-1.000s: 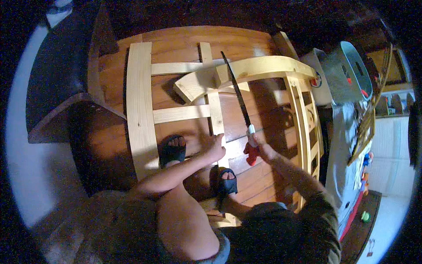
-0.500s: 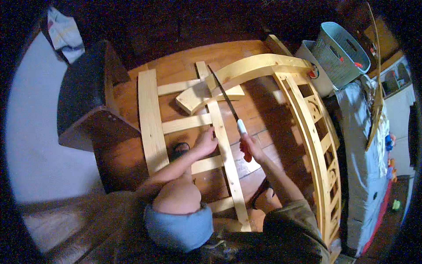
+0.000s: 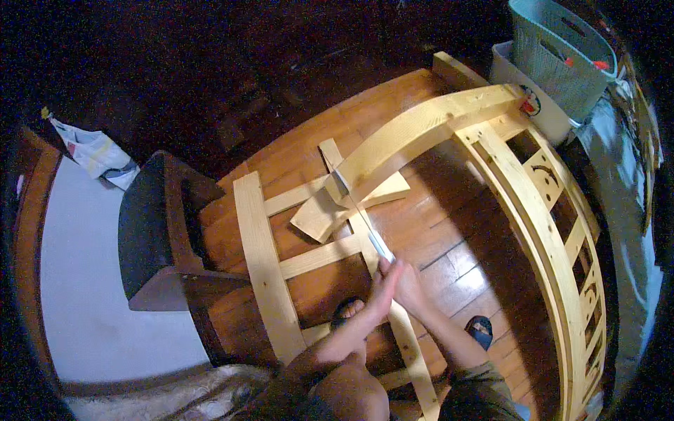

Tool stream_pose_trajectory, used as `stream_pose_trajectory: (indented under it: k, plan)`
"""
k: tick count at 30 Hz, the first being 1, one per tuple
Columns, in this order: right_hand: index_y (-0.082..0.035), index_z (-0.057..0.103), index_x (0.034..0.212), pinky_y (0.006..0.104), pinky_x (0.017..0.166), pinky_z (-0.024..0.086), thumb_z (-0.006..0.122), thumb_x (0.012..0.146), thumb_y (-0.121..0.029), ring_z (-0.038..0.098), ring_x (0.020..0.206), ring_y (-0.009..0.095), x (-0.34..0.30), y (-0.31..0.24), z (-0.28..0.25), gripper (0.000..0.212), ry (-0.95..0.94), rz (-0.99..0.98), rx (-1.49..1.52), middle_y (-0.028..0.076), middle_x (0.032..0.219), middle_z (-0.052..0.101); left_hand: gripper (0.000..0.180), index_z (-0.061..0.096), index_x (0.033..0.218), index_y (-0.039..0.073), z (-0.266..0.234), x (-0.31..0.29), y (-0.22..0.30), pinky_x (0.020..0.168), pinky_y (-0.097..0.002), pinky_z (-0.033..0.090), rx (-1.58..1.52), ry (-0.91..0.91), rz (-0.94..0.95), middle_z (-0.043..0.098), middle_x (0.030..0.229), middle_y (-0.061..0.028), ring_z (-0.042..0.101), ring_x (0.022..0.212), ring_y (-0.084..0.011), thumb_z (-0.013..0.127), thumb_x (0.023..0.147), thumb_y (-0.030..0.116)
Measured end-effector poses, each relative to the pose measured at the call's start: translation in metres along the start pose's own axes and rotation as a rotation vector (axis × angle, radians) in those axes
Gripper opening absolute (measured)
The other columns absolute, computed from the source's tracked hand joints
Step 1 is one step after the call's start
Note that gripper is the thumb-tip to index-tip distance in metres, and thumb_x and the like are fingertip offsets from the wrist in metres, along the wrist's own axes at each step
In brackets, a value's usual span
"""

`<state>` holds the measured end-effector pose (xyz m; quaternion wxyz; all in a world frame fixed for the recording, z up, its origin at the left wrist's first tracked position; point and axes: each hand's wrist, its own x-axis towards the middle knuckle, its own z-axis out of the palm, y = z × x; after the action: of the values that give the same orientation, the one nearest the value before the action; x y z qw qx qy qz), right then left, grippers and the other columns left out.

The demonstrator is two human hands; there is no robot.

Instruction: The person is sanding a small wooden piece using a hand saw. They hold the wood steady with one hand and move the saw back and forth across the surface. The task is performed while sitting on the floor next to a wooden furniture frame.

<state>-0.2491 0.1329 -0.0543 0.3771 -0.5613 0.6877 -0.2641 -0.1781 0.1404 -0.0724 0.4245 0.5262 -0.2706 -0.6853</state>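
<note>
A hand saw with a white and red handle points away from me, its thin blade partly blurred. My right hand is closed round the saw's handle. Against it, my left hand is closed at the same handle, its fingers partly hidden. The blade crosses the lower end of a curved wooden beam, which rises to the right. Under that end lies a ladder-like wooden frame with flat rungs, on the floor. A short pale wood piece shows beside the beam's end.
On the right stands a slatted wooden panel with cut-out faces. Behind it are a teal basket and a pale bin. A dark chair lies at left near a pale surface. My sandalled foot is on the wooden floor.
My left hand has left the frame's rail and joined my right hand at the saw handle. The saw now lies lower across the beam. The view has shifted.
</note>
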Motion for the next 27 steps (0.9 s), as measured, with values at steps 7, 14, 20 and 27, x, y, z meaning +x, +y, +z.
stream_pose_trajectory:
  k: [7,14,20,27]
  plan:
    - [0.0,0.057,0.087,0.0404,0.057,0.046,0.054,0.082,-0.032,0.059,0.063,0.031,0.026,0.002,0.005,0.033,0.013,0.02,0.443,0.017,0.068,0.06,0.033,0.049,0.1,0.006,-0.008,0.037,-0.006,0.074,-0.0287,0.042,0.039,-0.138,-0.098,0.054,0.09,-0.002,0.051,0.084,-0.0128,0.06,0.077,0.027]
    - [-0.001,0.052,0.101,0.0318,0.061,0.045,0.051,0.086,-0.024,0.056,0.072,0.017,-0.076,0.059,-0.004,0.028,-0.172,0.068,0.229,0.009,0.078,0.059,0.038,0.047,0.1,0.004,-0.01,-0.042,-0.097,0.075,-0.0301,0.04,0.398,-0.011,0.074,0.05,0.093,-0.0035,0.047,0.087,-0.0179,0.055,0.079,0.035]
    - [0.0,0.054,0.077,0.0424,0.055,0.045,0.049,0.084,-0.035,0.059,0.065,0.034,0.06,0.025,0.012,0.036,-0.051,-0.059,0.144,0.022,0.067,0.058,0.045,0.049,0.097,0.004,0.005,0.057,0.012,0.077,-0.0283,0.039,-0.014,0.028,-0.075,0.051,0.093,-0.0053,0.049,0.085,-0.0163,0.055,0.077,0.044]
    - [-0.001,0.057,0.087,0.0385,0.056,0.045,0.049,0.086,-0.028,0.058,0.067,0.024,-0.008,0.041,0.032,0.028,-0.033,0.015,0.463,0.013,0.073,0.061,0.041,0.047,0.096,0.002,-0.014,0.0,-0.066,0.065,-0.028,0.043,0.393,0.016,0.333,0.053,0.08,-0.0052,0.051,0.075,-0.0135,0.056,0.079,0.038]
